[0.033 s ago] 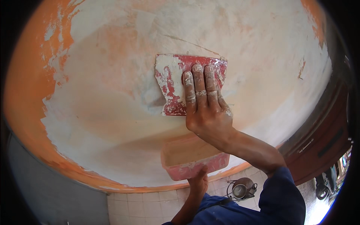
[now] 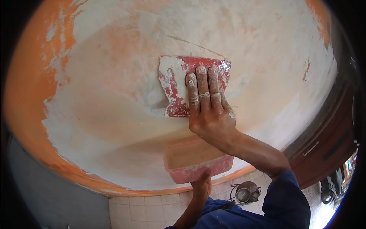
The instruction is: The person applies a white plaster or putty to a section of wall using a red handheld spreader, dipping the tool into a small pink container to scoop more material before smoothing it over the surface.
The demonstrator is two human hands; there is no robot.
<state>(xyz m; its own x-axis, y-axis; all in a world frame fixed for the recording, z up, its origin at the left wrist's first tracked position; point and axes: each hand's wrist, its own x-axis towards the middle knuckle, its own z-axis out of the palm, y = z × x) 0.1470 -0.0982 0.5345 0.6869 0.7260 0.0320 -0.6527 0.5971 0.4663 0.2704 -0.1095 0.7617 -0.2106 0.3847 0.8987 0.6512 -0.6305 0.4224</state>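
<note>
Red spreader (image 2: pixel 178 89), up in front of the wall (image 2: pixel 106 126) near the middle of the view, broad edge uppermost, narrower part toward the wrist; gripped in the right hand (image 2: pixel 213 118), three fingers close together and laid long over the face, thumb out of sight; top edge on the wall or just off it, cannot tell which; a shadow beside the lower left side; below, pink tub (image 2: pixel 190 174), held in the left hand (image 2: pixel 202 187) from underneath, thumb up against the outer side, other fingers partly hidden; oblong, open at the top, outer side smeared with white; inside, a smooth tan tone in shade, cannot tell how full; farther down, on the pale tiled floor (image 2: pixel 141 210), round brown vessel (image 2: pixel 249 185) with a smaller grey round shape within, thin dark rods around; white paste (image 2: pixel 167 62) thick and rough over the spreader's left part, broken into flecks lower down, glossy bare red at upper right; more white crusted on fingertips and knuckles; wall mottled cream, white and peach, with a thin brown scratch above the spreader; ragged-edged orange paint (image 2: pixel 28 103) along the left and lower margins; dark red panel (image 2: pixel 324 160) at right; blue sleeve (image 2: pixel 286 198) at the right elbow.
</note>
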